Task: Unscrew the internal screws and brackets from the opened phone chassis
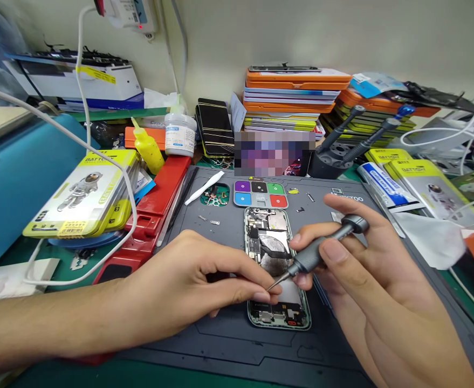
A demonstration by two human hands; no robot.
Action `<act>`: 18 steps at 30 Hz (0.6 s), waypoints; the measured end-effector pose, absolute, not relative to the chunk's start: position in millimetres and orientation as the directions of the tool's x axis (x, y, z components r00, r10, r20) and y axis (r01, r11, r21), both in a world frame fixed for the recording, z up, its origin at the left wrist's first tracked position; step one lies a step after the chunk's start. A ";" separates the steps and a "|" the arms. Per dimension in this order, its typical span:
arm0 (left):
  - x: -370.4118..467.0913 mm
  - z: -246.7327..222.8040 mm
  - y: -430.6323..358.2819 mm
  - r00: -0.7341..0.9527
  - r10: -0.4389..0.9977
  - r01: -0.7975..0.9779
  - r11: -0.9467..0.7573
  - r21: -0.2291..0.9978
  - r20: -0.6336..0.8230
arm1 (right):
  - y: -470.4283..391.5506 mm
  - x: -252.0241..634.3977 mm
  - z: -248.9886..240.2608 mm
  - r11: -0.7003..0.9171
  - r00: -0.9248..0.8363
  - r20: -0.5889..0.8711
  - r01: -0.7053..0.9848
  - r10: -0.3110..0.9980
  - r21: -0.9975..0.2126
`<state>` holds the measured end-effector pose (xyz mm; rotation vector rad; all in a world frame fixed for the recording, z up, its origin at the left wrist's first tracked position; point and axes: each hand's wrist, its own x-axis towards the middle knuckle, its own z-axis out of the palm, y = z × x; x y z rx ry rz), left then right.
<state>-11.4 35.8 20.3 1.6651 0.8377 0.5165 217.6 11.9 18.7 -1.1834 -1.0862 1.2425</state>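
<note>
An opened smartphone [269, 245] lies on the grey work mat with its inner parts bare. My right hand [366, 280] grips a dark grey precision screwdriver [311, 256], tilted with its thin tip pointing down and left. Over the lower half of the phone, my left hand [216, 272] is closed in a pinch, thumb against fingers. The screwdriver's tip meets those left fingertips; whatever small thing they may pinch is hidden. Both hands cover part of the phone.
A coloured screw tray [261, 194], a white pry tool [204, 188] and small metal parts [215, 222] lie on the mat [216, 345]. A screwdriver stand [329, 159] is behind right. Battery boxes [87, 194] and a red holder [156, 210] flank the left; a white cable [129, 188] loops there.
</note>
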 end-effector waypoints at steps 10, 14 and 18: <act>-9.5 19.4 36.1 0.659 0.746 0.226 -0.077 0.971 -0.094 | 23.7 225.0 25.1 -0.054 0.060 -0.074 -0.281 0.995 -0.958; -8.9 21.6 39.2 0.444 0.895 0.209 -0.069 0.975 -0.032 | 26.5 226.5 26.5 0.089 0.139 0.062 -0.197 0.988 -0.976; -8.5 20.8 42.2 0.323 0.946 -0.006 0.022 1.000 -0.019 | 20.4 218.5 22.8 0.239 0.129 0.245 0.064 0.961 -0.969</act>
